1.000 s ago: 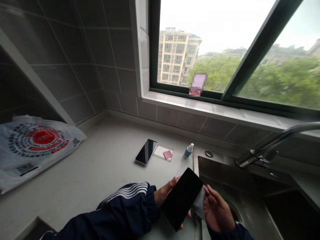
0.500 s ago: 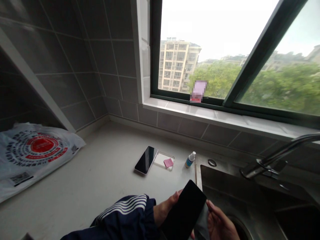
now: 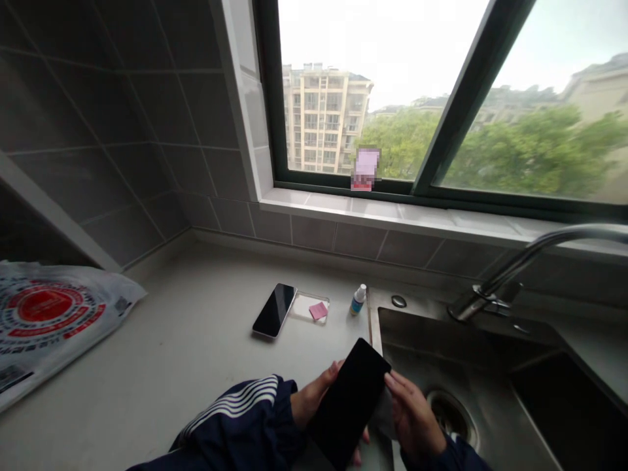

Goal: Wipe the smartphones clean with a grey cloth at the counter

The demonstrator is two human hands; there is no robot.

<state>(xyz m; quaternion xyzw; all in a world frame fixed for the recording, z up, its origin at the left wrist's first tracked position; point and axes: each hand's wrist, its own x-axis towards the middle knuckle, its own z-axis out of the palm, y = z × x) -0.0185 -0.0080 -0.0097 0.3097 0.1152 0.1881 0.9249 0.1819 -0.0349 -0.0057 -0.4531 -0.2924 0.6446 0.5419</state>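
Note:
My left hand (image 3: pixel 314 395) is closed around a black smartphone (image 3: pixel 350 400), thumb along one long edge and fingertips showing at the other. The phone is tilted, its dark face towards me. At its right edge my right hand (image 3: pixel 416 413) pinches a grey cloth (image 3: pixel 385 415), its fingertips touching the phone near the upper right corner. Part of the cloth is hidden behind the phone. Beyond my hands a second smartphone (image 3: pixel 275 311) lies on the counter. Beside it is a clear phone case (image 3: pixel 300 307) with a small pink piece (image 3: pixel 318 311) on it.
A small spray bottle (image 3: pixel 358 299) with a white cap stands near the sink's left edge. The steel sink (image 3: pixel 417 347) and a chrome tap (image 3: pixel 495 281) are on the right. A white plastic bag (image 3: pixel 63 327) lies at the left of the counter (image 3: pixel 186 340), below the window.
The view has swung slightly to the right, so the counter things appear further left. My right fingers have moved up along the phone's right edge.

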